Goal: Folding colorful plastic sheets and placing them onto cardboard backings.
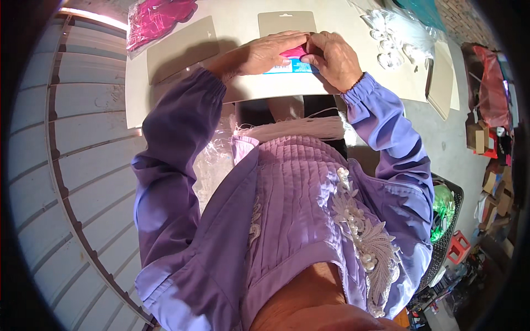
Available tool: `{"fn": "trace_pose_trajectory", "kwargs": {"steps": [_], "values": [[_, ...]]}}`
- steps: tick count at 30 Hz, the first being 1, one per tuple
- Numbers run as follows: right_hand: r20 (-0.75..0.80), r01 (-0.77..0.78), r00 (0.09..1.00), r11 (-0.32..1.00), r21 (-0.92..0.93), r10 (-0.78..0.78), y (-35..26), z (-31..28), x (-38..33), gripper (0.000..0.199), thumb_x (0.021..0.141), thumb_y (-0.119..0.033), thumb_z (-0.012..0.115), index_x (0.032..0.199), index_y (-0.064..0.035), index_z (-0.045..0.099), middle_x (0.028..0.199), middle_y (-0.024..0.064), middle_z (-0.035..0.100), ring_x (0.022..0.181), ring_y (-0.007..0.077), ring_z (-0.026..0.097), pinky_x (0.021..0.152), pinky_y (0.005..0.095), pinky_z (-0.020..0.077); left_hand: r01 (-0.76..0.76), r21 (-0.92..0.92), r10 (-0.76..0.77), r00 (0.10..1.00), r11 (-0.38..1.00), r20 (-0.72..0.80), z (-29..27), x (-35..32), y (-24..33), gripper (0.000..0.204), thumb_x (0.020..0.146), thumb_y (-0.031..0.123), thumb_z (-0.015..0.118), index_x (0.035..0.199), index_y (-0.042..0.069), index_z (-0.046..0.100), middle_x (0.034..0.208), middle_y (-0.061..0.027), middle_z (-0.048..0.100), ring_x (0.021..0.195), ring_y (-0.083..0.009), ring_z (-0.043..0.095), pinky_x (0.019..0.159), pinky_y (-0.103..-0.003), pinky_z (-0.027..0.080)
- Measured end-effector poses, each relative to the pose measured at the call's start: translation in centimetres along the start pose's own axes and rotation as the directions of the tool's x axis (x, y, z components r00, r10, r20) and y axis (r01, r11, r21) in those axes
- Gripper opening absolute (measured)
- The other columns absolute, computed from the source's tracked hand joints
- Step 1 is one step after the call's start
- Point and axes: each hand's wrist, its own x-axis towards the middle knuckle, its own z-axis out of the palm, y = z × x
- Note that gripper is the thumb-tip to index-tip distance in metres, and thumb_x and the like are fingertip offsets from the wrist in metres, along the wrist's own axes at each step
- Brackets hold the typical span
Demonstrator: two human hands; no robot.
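Note:
Near the front edge of the table, a pink packet (295, 52) with a blue-and-white label (301, 67) lies between both hands. My left hand (270, 52) reaches across it, with its fingers stretched along the far side and its thumb at the near side. My right hand (334, 58) is closed on its right end, fingers bent and thumb pressed by the label. The hands cover most of the packet. Just beyond them is a beige card (287, 21) with a hanging slot, and another beige card (185, 47) lies to the left, partly in shadow.
A clear bag of pink goods (157, 19) sits at the table's far left. On the right are a bag of white items (406, 33) and stacked beige cards (439, 88). White strands (298, 129) hang below the table edge. A red stool (458, 246) stands on the floor at right.

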Motion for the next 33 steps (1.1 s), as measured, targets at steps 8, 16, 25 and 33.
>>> {"fn": "trace_pose_trajectory", "kwargs": {"steps": [8, 16, 25, 33], "values": [[-0.024, 0.309, 0.951, 0.951, -0.02, -0.31, -0.9, 1.2, -3.1, 0.037, 0.078, -0.013, 0.073, 0.113, -0.0047, 0.065, 0.107, 0.0127, 0.066, 0.103, 0.034, 0.059, 0.089, 0.0413, 0.0483, -0.014, -0.139, 0.009, 0.999, 0.99, -0.033, -0.2, 0.1, 0.8, 0.069, 0.088, 0.008, 0.056, 0.15, 0.006, 0.026, 0.153, -0.017, 0.032, 0.143, -0.029, 0.027, 0.118, -0.037, 0.022], [0.092, 0.292, 0.954, 0.953, -0.081, -0.284, -3.2, 1.4, -4.6, 0.055, 0.09, -0.037, 0.06, 0.131, -0.0011, 0.054, 0.133, 0.0175, 0.055, 0.125, 0.0344, 0.051, 0.108, 0.042, 0.0384, 0.057, 0.073, -0.047, 0.99, 0.996, -0.13, 0.2, -1.4, 1.2, 0.072, 0.087, 0.021, 0.061, 0.15, 0.006, 0.028, 0.152, -0.0173, 0.032, 0.142, -0.0294, 0.029, 0.117, -0.038, 0.023], [0.124, 0.3, 0.95, 0.949, -0.098, -0.287, -5.3, 1.1, -5.0, 0.07, 0.086, -0.048, 0.059, 0.137, -0.0011, 0.048, 0.136, 0.0161, 0.053, 0.128, 0.031, 0.049, 0.111, 0.0419, 0.0355, 0.319, 0.414, -0.106, 0.881, 0.853, -0.461, 5.3, -6.3, 8.0, 0.084, 0.079, 0.042, 0.066, 0.145, 0.0, 0.034, 0.15, -0.0168, 0.035, 0.139, -0.0317, 0.034, 0.114, -0.041, 0.029], [0.157, 0.34, 0.933, 0.937, -0.079, -0.325, -5.1, 1.0, -5.5, 0.071, 0.087, -0.049, 0.057, 0.136, 0.0016, 0.048, 0.139, 0.0189, 0.049, 0.13, 0.0327, 0.046, 0.11, 0.042, 0.0365, 0.37, 0.238, -0.154, 0.77, 0.898, -0.619, 5.3, -7.1, 6.7, 0.071, 0.086, 0.04, 0.062, 0.141, -0.001, 0.041, 0.145, -0.0167, 0.043, 0.136, -0.0295, 0.04, 0.112, -0.041, 0.029]]}}
